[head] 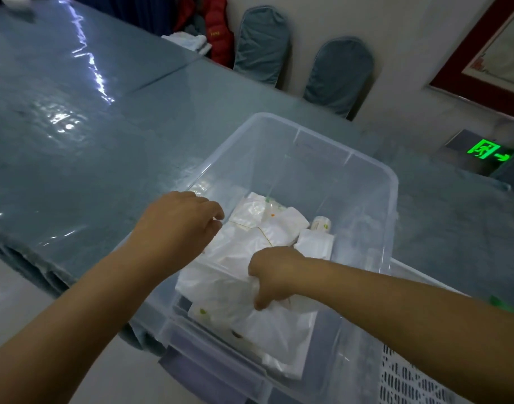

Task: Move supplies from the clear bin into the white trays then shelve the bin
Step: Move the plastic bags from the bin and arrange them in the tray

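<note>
Right hand (269, 277) pinches a white packet (220, 290) in the bin (363, 158), left hand (177, 225) loosely curled, empty — lift straight up, clear the rim, then to the tray (401, 377)

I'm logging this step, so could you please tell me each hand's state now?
Left hand: fingers curled over the white packets; grip cannot be told.
Right hand: gripping a white packet.

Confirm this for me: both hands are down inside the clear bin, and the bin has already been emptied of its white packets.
Not emptied. The head view shows the clear bin still holding a heap of white packets and a small bottle. Both hands are indeed in it: the right hand grips a packet, the left hand reaches in beside it.
</note>
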Available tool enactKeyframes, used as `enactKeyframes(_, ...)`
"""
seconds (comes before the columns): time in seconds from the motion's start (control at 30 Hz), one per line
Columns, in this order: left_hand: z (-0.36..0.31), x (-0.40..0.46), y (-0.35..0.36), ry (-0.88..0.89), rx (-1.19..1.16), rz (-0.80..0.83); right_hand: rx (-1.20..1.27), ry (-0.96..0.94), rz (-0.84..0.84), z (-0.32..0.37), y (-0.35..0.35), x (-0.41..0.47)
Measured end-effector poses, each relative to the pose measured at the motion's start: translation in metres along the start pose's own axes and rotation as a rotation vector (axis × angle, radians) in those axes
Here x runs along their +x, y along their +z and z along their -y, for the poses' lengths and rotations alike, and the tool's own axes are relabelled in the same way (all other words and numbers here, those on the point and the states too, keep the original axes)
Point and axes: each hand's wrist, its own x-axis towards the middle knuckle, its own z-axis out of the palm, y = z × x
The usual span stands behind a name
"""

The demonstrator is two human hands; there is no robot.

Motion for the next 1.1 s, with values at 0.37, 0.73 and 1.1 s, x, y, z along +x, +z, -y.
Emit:
enactKeyframes(0.37, -0.058, 0.043, -0.057, 0.260, 0.098, 0.039, -0.182, 0.181, -0.691, -0.047, -0.074, -0.119)
enactKeyframes(0.73, -0.224, 0.093, -0.067, 0.551, 0.045, -0.270, 0.226, 0.485, -0.861, -0.124, -0.024, -0.260)
enactKeyframes(1.1, -0.339, 0.043, 0.035, 0.224, -0.324, 0.121, 0.893, 0.609, -0.824, -0.213, 0.142, -0.297)
